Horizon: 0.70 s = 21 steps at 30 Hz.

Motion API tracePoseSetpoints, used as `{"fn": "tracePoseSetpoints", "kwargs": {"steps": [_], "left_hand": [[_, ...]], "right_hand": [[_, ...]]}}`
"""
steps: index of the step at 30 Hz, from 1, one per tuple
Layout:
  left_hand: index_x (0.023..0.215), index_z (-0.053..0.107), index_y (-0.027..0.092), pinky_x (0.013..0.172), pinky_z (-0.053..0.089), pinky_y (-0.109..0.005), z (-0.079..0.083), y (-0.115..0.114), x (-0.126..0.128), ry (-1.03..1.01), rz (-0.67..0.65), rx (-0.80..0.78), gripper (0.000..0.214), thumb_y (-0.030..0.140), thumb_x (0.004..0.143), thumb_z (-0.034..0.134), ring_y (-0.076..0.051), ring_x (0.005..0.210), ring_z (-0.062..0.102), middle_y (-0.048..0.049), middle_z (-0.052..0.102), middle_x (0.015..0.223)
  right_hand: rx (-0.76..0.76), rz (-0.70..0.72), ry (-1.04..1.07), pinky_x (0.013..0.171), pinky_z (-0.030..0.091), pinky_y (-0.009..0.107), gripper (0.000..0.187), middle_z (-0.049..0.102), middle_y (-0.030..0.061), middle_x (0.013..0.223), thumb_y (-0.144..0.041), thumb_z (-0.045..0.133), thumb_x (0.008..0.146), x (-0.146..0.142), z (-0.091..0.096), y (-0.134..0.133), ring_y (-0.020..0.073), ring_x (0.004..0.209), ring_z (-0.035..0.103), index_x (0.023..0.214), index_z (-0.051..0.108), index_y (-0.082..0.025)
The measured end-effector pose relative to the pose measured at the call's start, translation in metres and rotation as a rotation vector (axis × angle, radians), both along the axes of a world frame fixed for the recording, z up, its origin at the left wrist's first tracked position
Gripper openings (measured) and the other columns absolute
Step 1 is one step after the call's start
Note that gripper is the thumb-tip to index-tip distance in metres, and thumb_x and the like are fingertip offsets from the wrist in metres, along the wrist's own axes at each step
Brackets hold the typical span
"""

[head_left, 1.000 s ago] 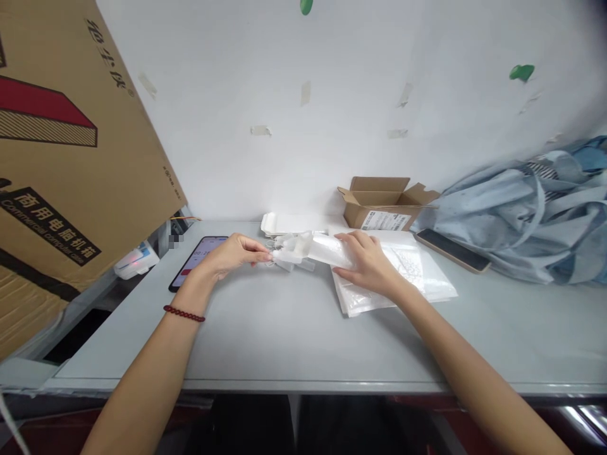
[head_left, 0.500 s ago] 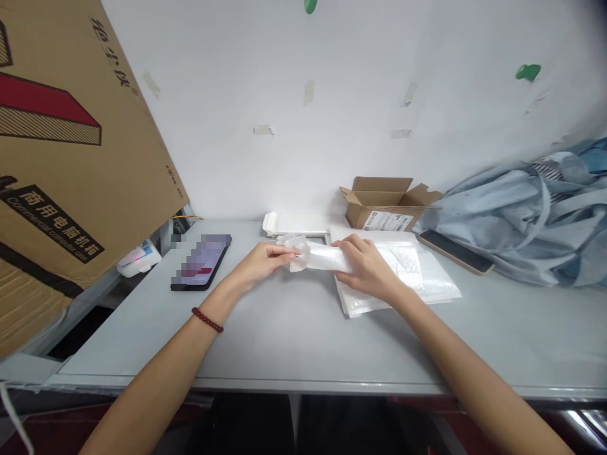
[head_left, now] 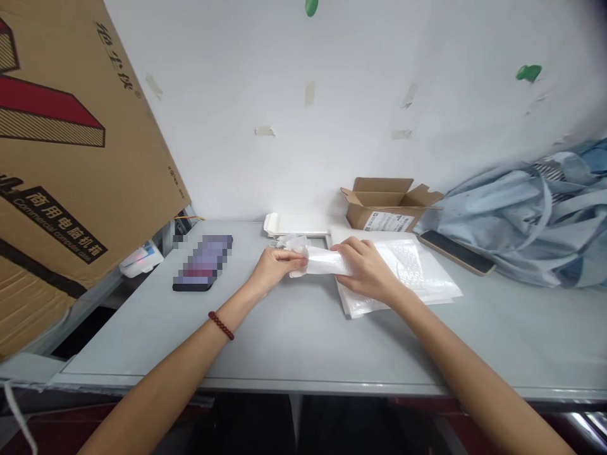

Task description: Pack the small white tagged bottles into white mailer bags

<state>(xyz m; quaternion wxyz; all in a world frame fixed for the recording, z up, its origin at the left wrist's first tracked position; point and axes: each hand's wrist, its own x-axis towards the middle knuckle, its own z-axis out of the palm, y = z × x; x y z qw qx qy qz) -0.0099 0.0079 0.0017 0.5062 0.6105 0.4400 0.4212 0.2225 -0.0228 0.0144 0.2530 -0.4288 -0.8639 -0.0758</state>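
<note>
A small white wrapped packet point(head_left: 323, 260) is held between my two hands above the table. My left hand point(head_left: 279, 266) wears a dark red bead bracelet at the wrist and pinches the packet's crumpled left end, where loose translucent wrapping point(head_left: 293, 242) sticks up. Around its right end my right hand point(head_left: 363, 266) is closed, with the thumb below and the fingers over the top. What lies inside the wrapping is hidden. Beneath and to the right of my right hand, white bubble mailers point(head_left: 422, 278) lie flat. A flat white box point(head_left: 298, 224) lies just behind the packet.
An open brown carton point(head_left: 386, 212) with a label stands against the wall. A lit phone point(head_left: 203, 262) lies at left, and a dark phone point(head_left: 456, 251) at right beside a light blue cloth bag point(head_left: 512, 215). A big cardboard box point(head_left: 95, 164) leans in on the left.
My left hand has shifted right along the packet, its fingers now closer to my right hand. The right hand keeps its grip nearly in place. The view has moved slightly.
</note>
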Motion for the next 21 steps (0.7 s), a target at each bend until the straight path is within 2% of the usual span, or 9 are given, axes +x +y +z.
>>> {"fn": "tracePoseSetpoints", "kwargs": {"steps": [4, 8, 11, 15, 21], "left_hand": [[0.078, 0.077, 0.017, 0.073, 0.045, -0.031, 0.000, -0.002, 0.003, -0.019, -0.005, -0.004, 0.023, 0.033, 0.060, 0.078, -0.020, 0.077, 0.062, -0.0052, 0.073, 0.083], [0.084, 0.075, 0.017, 0.067, 0.045, -0.030, 0.004, 0.002, -0.001, -0.010, 0.145, 0.076, 0.028, 0.040, 0.069, 0.071, -0.020, 0.079, 0.062, -0.0059, 0.072, 0.086], [0.084, 0.074, 0.018, 0.071, 0.045, -0.031, 0.000, 0.010, -0.010, 0.206, 0.229, 0.245, 0.020, 0.034, 0.075, 0.065, -0.022, 0.080, 0.061, -0.0060, 0.071, 0.086], [0.085, 0.071, 0.020, 0.084, 0.042, -0.035, -0.011, 0.019, -0.016, 0.585, 0.244, 0.485, 0.014, 0.022, 0.077, 0.060, -0.024, 0.088, 0.059, -0.0066, 0.069, 0.085], [0.085, 0.067, 0.017, 0.082, 0.042, -0.036, -0.017, 0.021, -0.014, 0.705, 0.267, 0.473, 0.016, 0.029, 0.078, 0.060, -0.026, 0.088, 0.058, -0.0083, 0.066, 0.083]], "right_hand": [[0.005, -0.005, 0.006, 0.081, 0.039, 0.040, 0.044, 0.057, 0.0104, 0.101, -0.020, 0.059, 0.072, 0.000, 0.002, -0.001, 0.0267, 0.093, 0.055, 0.114, 0.051, -0.019], [0.049, -0.069, 0.068, 0.081, 0.040, 0.042, 0.042, 0.055, 0.0099, 0.102, -0.023, 0.059, 0.075, 0.008, 0.004, 0.004, 0.0286, 0.097, 0.054, 0.116, 0.050, -0.021], [0.099, -0.178, 0.150, 0.078, 0.042, 0.043, 0.038, 0.054, 0.0104, 0.101, -0.027, 0.057, 0.077, 0.017, 0.006, 0.009, 0.0300, 0.095, 0.053, 0.114, 0.051, -0.021], [0.117, -0.260, 0.199, 0.076, 0.043, 0.044, 0.033, 0.054, 0.0109, 0.097, -0.029, 0.057, 0.078, 0.022, 0.007, 0.012, 0.0308, 0.092, 0.053, 0.109, 0.052, -0.020], [0.112, -0.210, 0.213, 0.076, 0.043, 0.044, 0.034, 0.053, 0.0109, 0.098, -0.027, 0.057, 0.077, 0.015, 0.006, 0.009, 0.0305, 0.092, 0.053, 0.110, 0.052, -0.021]]}}
